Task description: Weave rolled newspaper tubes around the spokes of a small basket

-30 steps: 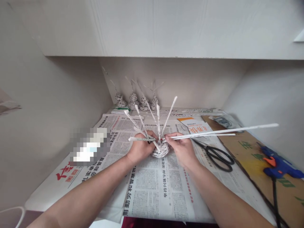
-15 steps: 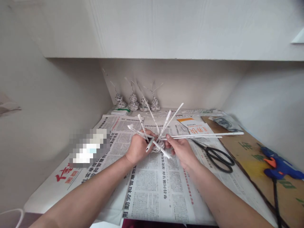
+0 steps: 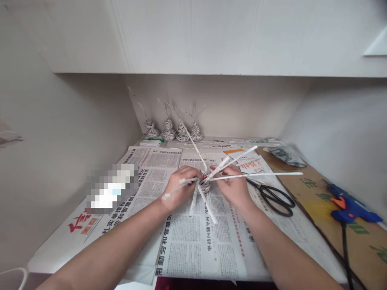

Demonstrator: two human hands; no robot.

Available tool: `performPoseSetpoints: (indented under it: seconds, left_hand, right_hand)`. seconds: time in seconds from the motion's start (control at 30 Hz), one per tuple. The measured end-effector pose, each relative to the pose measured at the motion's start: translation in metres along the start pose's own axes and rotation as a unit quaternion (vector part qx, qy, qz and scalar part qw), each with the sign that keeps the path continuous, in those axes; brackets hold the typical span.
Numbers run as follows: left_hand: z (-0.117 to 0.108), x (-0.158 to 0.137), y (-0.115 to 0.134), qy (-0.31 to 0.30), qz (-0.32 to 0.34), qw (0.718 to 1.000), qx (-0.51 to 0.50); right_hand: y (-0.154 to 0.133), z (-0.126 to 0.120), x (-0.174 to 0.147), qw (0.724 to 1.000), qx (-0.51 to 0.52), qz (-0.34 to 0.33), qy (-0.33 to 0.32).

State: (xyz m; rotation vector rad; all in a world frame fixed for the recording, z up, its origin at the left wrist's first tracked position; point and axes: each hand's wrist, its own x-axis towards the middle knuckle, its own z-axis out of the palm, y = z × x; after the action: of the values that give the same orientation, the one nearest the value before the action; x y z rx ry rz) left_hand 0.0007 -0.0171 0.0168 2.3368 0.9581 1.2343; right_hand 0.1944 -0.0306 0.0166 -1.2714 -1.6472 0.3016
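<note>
Between my hands is a small round weaving of rolled newspaper strips [image 3: 206,186], with several white paper sticks fanning out from its top. My left hand [image 3: 182,186] is closed on the weaving's left side, fingertips at the base of the sticks. On the right side, my right hand [image 3: 232,183] is closed around the weaving's edge, its fingers partly hidden behind the sticks. One long paper stick [image 3: 272,174] reaches right over that hand. Another long stick [image 3: 193,143] slants up and left toward the back.
Newspaper [image 3: 193,249] covers the table. Black-handled scissors [image 3: 276,200] lie right of my right hand. A blue glue gun [image 3: 352,207] rests on cardboard [image 3: 311,201] at far right. Several woven gourd shapes [image 3: 168,129] stand along the back wall, beside paper sticks [image 3: 236,142].
The sticks have turned and spread outward, with the front ones now pointing lower toward me. My right hand has curled in closer to the weaving. The view has shifted slightly.
</note>
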Motion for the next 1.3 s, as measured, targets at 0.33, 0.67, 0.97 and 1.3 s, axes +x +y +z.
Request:
performPoseSetpoints:
  seconds: [0.33,0.67,0.97,1.3]
  left_hand:
    - [0.002,-0.004,0.006,-0.023,0.028,0.998,0.050]
    - [0.007,-0.003,0.004,0.005,-0.142,0.988,-0.053]
    - [0.000,0.004,0.005,-0.013,-0.179,0.982,-0.057]
    - [-0.002,0.005,0.001,-0.010,-0.187,0.980,-0.061]
  right_hand:
    - [-0.012,0.003,-0.005,0.987,0.138,0.069,-0.048]
    - [-0.020,0.004,-0.009,0.961,0.239,0.125,-0.063]
    - [-0.015,0.014,-0.008,0.912,0.344,0.207,-0.082]
    - [-0.014,0.019,-0.012,0.886,0.399,0.201,-0.121]
